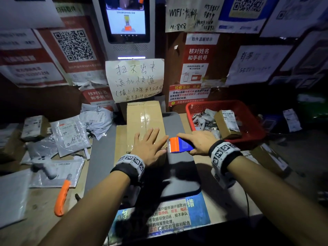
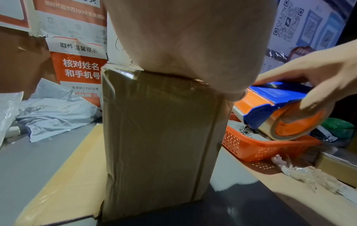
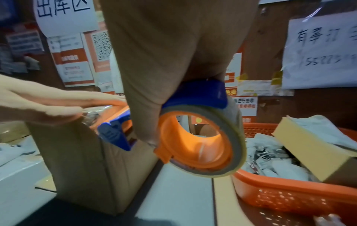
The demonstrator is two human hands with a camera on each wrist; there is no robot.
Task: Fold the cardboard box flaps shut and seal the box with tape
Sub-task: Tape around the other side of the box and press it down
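Observation:
A tall brown cardboard box stands upright on the grey counter, its flaps folded shut and clear tape running along the top seam. My left hand lies flat on the near part of the box top, fingers straight. My right hand grips a blue and orange tape dispenser at the box's upper right edge. In the left wrist view the box's front face fills the middle and the dispenser sits at its top right corner. The tape roll hangs under my right palm beside the box.
A red basket with small parcels stands to the right. Grey mail bags, a white game controller and an orange box cutter lie on the left. A flat cardboard sheet lies under the box. The wall with notices is close behind.

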